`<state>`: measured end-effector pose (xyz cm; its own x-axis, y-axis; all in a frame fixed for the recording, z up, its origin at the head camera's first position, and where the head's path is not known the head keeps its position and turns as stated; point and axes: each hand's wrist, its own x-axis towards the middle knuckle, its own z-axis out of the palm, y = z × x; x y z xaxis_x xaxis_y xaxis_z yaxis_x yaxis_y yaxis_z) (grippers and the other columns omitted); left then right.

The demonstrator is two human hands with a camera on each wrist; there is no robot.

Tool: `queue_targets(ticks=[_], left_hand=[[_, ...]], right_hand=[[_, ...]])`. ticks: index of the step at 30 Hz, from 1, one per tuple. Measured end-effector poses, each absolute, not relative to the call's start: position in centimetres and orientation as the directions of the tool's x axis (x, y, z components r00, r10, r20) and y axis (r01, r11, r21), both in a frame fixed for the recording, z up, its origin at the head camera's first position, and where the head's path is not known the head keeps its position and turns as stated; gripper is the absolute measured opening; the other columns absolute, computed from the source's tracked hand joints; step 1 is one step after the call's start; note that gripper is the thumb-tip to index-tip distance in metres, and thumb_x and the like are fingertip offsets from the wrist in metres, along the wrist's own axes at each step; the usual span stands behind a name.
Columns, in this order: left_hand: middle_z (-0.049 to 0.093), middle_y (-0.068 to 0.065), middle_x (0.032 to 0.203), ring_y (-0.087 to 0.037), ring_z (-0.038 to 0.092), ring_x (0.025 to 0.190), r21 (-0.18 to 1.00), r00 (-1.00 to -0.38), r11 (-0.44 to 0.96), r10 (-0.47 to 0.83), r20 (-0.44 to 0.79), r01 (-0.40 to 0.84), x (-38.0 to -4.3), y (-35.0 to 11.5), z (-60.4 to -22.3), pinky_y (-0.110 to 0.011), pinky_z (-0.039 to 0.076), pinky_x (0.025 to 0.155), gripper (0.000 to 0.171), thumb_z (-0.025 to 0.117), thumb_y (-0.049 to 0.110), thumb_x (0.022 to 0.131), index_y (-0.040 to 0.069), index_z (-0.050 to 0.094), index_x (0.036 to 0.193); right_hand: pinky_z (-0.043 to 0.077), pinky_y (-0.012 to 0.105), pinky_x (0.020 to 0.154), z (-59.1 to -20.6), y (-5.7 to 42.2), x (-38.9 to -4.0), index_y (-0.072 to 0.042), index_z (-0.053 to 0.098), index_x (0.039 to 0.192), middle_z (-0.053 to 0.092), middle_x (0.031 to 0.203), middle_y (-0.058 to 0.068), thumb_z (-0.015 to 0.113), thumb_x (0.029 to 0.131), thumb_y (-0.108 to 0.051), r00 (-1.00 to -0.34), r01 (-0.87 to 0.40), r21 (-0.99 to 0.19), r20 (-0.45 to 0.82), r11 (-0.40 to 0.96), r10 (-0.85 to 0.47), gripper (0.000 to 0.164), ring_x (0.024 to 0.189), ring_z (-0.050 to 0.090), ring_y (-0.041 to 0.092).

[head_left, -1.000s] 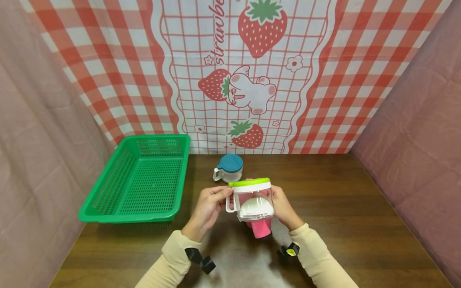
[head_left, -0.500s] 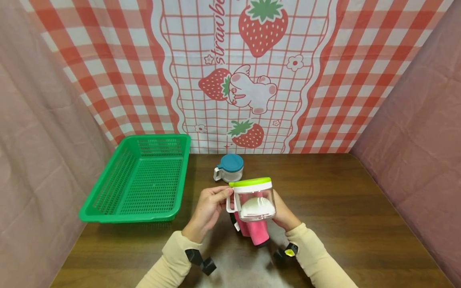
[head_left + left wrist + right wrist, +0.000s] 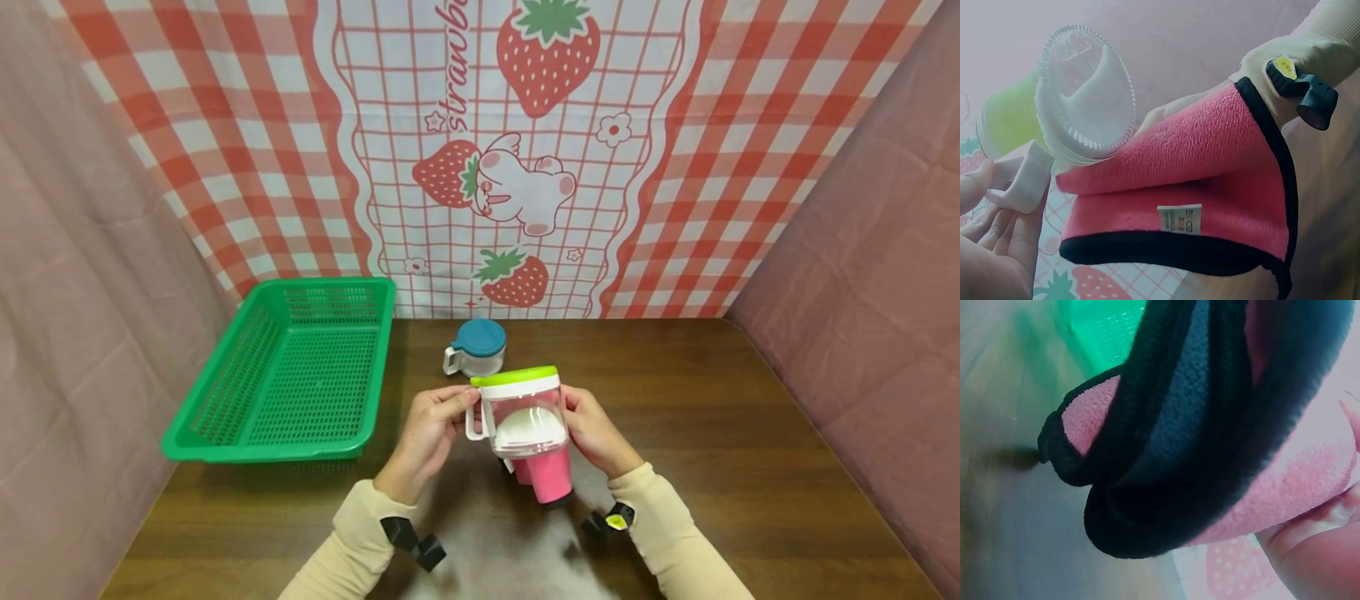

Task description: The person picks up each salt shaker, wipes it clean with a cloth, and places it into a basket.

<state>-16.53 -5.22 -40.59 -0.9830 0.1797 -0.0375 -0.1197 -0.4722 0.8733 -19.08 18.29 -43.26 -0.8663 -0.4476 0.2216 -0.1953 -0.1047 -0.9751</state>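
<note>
In the head view, a clear seasoning jar [image 3: 531, 427] with a lime-green lid and white contents is held up over the table. My left hand [image 3: 429, 429] pinches its white handle [image 3: 1030, 178] between thumb and fingers. Against the jar's far right side, my right hand [image 3: 600, 429] holds a pink cloth [image 3: 551, 479] with black edging. The left wrist view shows the cloth [image 3: 1179, 144] folded, its white label facing out, next to the ribbed jar base [image 3: 1088, 94]. Bunched cloth [image 3: 1310, 494] fills much of the right wrist view, where the fingertips are hidden.
Behind the held jar stands a similar jar [image 3: 480, 348] with a blue lid and white handle. A green perforated basket [image 3: 367, 417] is at the left of the wooden table [image 3: 720, 467]. A strawberry-print checked curtain [image 3: 652, 275] hangs along the back.
The pink cloth has moved around under and beside the jar, its hanging end now farther right. The jar shifts slightly left. Both hands keep their hold.
</note>
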Motion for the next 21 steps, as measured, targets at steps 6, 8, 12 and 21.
queue_targets(ticks=[6, 8, 12, 21], left_hand=[[0.072, 0.005, 0.073, -0.006, 0.062, 0.061, 0.863, -0.981, -0.489, 0.189, -0.035, -0.125, -16.5, -5.4, -40.6, -0.019, 0.051, 0.058, 0.038, 0.049, -0.004, 0.094, 0.020, 0.075, 0.079], [0.071, 0.006, 0.072, -0.006, 0.062, 0.060, 0.862, -0.981, -0.490, 0.191, -0.037, -0.128, -16.6, -5.5, -40.6, -0.018, 0.051, 0.058, 0.039, 0.048, -0.004, 0.094, 0.020, 0.075, 0.079], [0.071, 0.005, 0.071, -0.006, 0.061, 0.059, 0.860, -0.982, -0.493, 0.185, -0.047, -0.134, -16.6, -5.7, -40.6, -0.018, 0.051, 0.058, 0.039, 0.048, -0.004, 0.095, 0.020, 0.075, 0.078], [0.070, 0.003, 0.071, -0.009, 0.060, 0.058, 0.853, -0.987, -0.503, 0.140, -0.075, -0.137, -16.9, -5.8, -40.6, -0.020, 0.052, 0.057, 0.033, 0.053, -0.004, 0.093, 0.016, 0.075, 0.079]], right_hand=[[0.054, 0.019, 0.066, -42.4, 19.0, -18.9, -0.020, 0.068, 0.100, 0.070, 0.086, -0.010, 0.057, 0.098, -0.014, -0.902, -0.139, -0.989, 0.146, -0.046, -0.408, 0.013, 0.075, 0.064, 0.003], [0.055, 0.019, 0.066, -42.2, 19.2, -18.8, -0.022, 0.068, 0.098, 0.070, 0.085, -0.010, 0.054, 0.098, -0.008, -0.907, -0.136, -0.990, 0.141, -0.042, -0.398, 0.020, 0.075, 0.063, 0.002], [0.055, 0.019, 0.066, -41.9, 19.8, -18.7, -0.025, 0.069, 0.096, 0.070, 0.085, -0.011, 0.052, 0.098, -0.002, -0.913, -0.147, -0.988, 0.153, -0.045, -0.378, 0.029, 0.076, 0.064, 0.002], [0.054, 0.018, 0.062, -40.7, 21.1, -18.1, -0.028, 0.070, 0.097, 0.070, 0.085, -0.012, 0.054, 0.096, 0.000, -0.915, -0.235, -0.972, 0.217, 0.012, -0.339, 0.033, 0.073, 0.063, 0.001]])
